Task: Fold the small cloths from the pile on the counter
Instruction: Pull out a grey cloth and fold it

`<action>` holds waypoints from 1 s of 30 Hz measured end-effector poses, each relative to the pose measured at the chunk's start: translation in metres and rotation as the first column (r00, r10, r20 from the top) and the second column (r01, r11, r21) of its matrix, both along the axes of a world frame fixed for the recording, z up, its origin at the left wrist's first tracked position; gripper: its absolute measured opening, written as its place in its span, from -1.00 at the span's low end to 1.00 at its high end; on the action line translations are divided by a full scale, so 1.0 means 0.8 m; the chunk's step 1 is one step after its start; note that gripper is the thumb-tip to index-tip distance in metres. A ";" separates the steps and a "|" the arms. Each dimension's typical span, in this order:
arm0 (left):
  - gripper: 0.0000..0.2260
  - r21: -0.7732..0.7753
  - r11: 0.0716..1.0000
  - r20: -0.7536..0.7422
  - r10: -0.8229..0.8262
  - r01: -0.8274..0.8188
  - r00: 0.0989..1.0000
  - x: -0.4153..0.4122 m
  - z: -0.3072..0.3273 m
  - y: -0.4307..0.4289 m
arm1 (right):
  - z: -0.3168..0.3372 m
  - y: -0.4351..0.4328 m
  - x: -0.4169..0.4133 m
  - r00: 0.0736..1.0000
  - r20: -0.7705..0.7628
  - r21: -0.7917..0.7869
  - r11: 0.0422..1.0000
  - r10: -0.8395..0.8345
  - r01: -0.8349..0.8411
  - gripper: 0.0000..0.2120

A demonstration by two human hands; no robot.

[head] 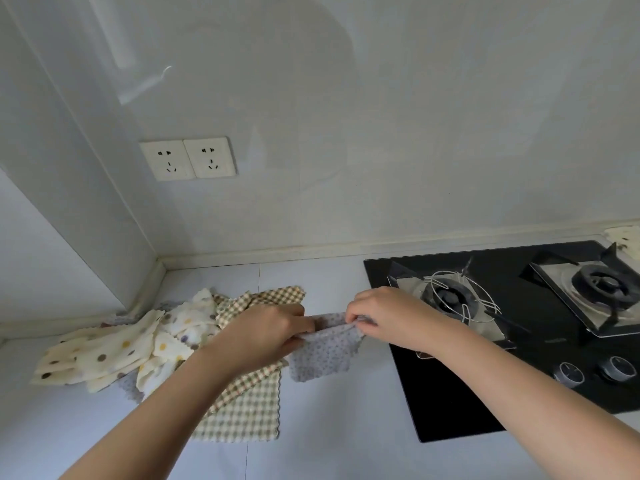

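Between pinching fingertips (353, 315), head view: small grey speckled cloth (322, 355) hangs over white counter (329, 427) | left hand (273, 329), right hand (377, 317) each clamp its top edge | left of fingers: rumpled spotted-and-checked cloth pile (121, 348), seemingly all unfolded; task barely begun.

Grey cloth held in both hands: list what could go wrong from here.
1. The grey cloth hangs from the left hand and right hand, pinched only along its top edge; a corner could slip and skew the fold.
2. The right hand works beside the gas hob and its wire trivet; the cloth might snag or soil there.
3. Its lower edge hangs next to the checked cloth; laying it down could drag that one askew.
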State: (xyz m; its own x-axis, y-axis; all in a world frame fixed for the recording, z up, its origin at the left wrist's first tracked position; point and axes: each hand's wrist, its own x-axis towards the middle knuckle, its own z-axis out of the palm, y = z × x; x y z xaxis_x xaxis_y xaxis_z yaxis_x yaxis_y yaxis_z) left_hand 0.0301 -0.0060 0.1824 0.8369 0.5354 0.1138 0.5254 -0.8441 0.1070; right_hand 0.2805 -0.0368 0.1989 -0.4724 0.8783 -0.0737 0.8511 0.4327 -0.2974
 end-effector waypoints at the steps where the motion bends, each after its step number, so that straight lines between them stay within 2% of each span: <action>1: -0.93 -0.012 1.000 -0.024 -0.008 0.008 1.000 0.005 0.003 0.002 | 0.002 0.002 0.005 1.000 0.008 0.003 1.000 0.009 -0.009 -0.78; 5: -0.84 0.041 0.999 -0.155 0.036 -0.030 0.987 0.041 0.015 0.008 | 0.012 0.005 0.037 0.999 0.045 0.010 1.000 0.024 -0.024 -0.83; 9: -0.79 -0.020 0.992 -0.241 0.118 -0.126 0.963 0.101 0.024 0.010 | 0.019 0.002 0.086 1.000 0.006 -0.011 1.000 -0.029 0.029 -0.88; 11: -0.79 -0.070 0.987 -0.234 0.122 -0.142 0.965 0.134 0.023 0.010 | 0.023 -0.002 0.119 0.996 -0.063 -0.007 0.998 -0.062 0.062 -0.90; 14: -0.90 -0.122 0.978 -0.218 0.138 -0.167 0.966 0.190 0.028 0.000 | 0.028 -0.016 0.184 0.983 -0.150 -0.032 0.995 -0.101 0.098 -0.90; 16: -0.87 -0.189 0.965 -0.162 0.153 -0.182 0.975 0.234 0.035 -0.011 | 0.033 -0.031 0.235 0.966 -0.216 -0.064 0.989 -0.142 0.131 -0.91; 18: -0.86 -0.294 0.938 -0.038 0.182 -0.185 0.983 0.278 0.040 -0.022 | 0.037 -0.046 0.285 0.909 -0.354 -0.124 0.974 -0.221 0.188 -0.94; 20: -0.85 -0.482 0.859 0.201 0.303 -0.176 0.931 0.326 0.043 -0.036 | 0.043 -0.061 0.333 0.796 -0.519 -0.175 0.951 -0.310 0.256 -0.93; 22: -0.78 -0.675 0.734 0.437 0.478 -0.074 0.762 0.378 0.047 -0.055 | 0.047 -0.074 0.377 0.650 -0.650 -0.217 0.915 -0.395 0.339 -0.91; 23: -0.73 -0.737 0.676 0.507 0.550 0.002 0.663 0.405 0.050 -0.064 | 0.049 -0.080 0.397 0.552 -0.708 -0.267 0.891 -0.440 0.368 -0.89; 25: -0.66 -0.824 0.556 0.521 0.671 0.107 0.527 0.457 0.050 -0.077 | 0.054 -0.089 0.432 0.293 -0.798 -0.424 0.835 -0.527 0.350 -0.82; 27: -0.77 -0.897 0.394 0.441 0.753 0.203 0.489 0.506 0.049 -0.086 | 0.059 -0.093 0.465 0.032 -0.816 -0.545 0.787 -0.577 0.288 -0.77; 29: -0.82 -0.921 0.251 0.370 0.806 0.299 0.462 0.552 0.050 -0.093 | 0.063 -0.097 0.499 -0.200 -0.746 -0.666 0.713 -0.636 0.218 -0.81; 30: -0.80 -0.920 0.209 0.347 0.827 0.331 0.442 0.575 0.050 -0.096 | 0.062 -0.099 0.517 -0.285 -0.669 -0.740 0.654 -0.687 0.158 -0.87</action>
State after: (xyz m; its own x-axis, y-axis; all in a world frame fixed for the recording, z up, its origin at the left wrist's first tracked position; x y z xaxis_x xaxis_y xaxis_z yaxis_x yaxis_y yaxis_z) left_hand 0.4903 -0.0824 0.2226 0.4520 0.8638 -0.2228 -0.1366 0.3138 0.9396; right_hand 0.6945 -0.1162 0.2483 0.2036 0.9224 -0.3281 -0.4552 -0.2075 -0.8659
